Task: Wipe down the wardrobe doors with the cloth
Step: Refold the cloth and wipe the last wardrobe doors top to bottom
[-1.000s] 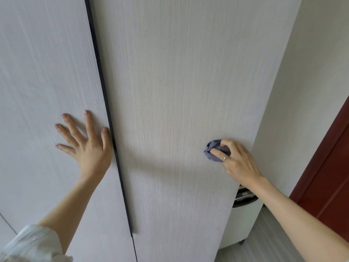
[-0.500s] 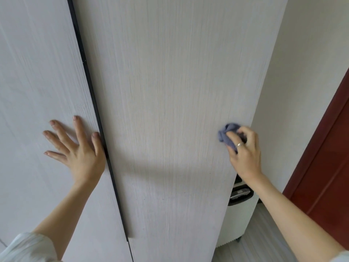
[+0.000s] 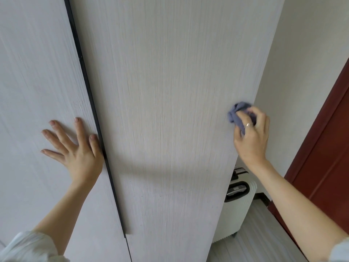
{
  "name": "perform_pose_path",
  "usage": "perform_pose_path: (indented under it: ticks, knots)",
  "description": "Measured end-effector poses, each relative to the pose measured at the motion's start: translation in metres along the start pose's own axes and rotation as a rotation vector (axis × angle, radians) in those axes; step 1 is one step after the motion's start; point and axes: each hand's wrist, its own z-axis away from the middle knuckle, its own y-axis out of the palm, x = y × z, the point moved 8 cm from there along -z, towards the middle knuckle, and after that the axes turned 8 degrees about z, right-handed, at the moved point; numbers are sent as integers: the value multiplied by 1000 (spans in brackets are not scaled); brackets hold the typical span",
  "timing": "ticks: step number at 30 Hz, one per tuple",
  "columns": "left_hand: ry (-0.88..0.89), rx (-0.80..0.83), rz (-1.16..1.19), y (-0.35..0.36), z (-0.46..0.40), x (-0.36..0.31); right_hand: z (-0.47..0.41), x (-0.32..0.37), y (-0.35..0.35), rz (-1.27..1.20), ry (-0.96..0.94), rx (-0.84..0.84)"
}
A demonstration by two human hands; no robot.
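Your right hand (image 3: 251, 135) has its fingers (image 3: 243, 118) curled tight round the small bunched blue-grey cloth (image 3: 236, 114), so the wad pokes out past your fingertips and presses on the pale wood-grain right wardrobe door (image 3: 170, 110), very near its right edge. Bunching it that way prob. gives you a firm pad w/ pressure behind it, not a loose flap. Your left hand (image 3: 75, 148) lies flat on the matching pale left door (image 3: 37, 72), fingers spread apart, thumb right beside the thin dark strip (image 3: 90, 95) between the doors, likely bracing you & keeping that panel steady while you rub. Beyond your right wrist, a white ribbed suitcase (image 3: 239, 205) stands behind the door edge, near the dark red-brown room door (image 3: 324, 148).
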Motion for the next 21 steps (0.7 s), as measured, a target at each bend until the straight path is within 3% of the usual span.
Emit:
perform_pose_path:
  ticks: [5,8,10,15,21]
  knots:
    - [20,64,-30,8,12,16,134,-10,32,0,114,282]
    - [16,101,-37,13,24,25,155,-12,42,1,187,402]
    - [18,112,-33,15,27,28,137,-10,37,-13,176,368]
    - [18,101,-44,15,27,29,49,3,14,-50,231,104]
    - [46,128,-62,15,31,32,74,10,21,-51,204,134]
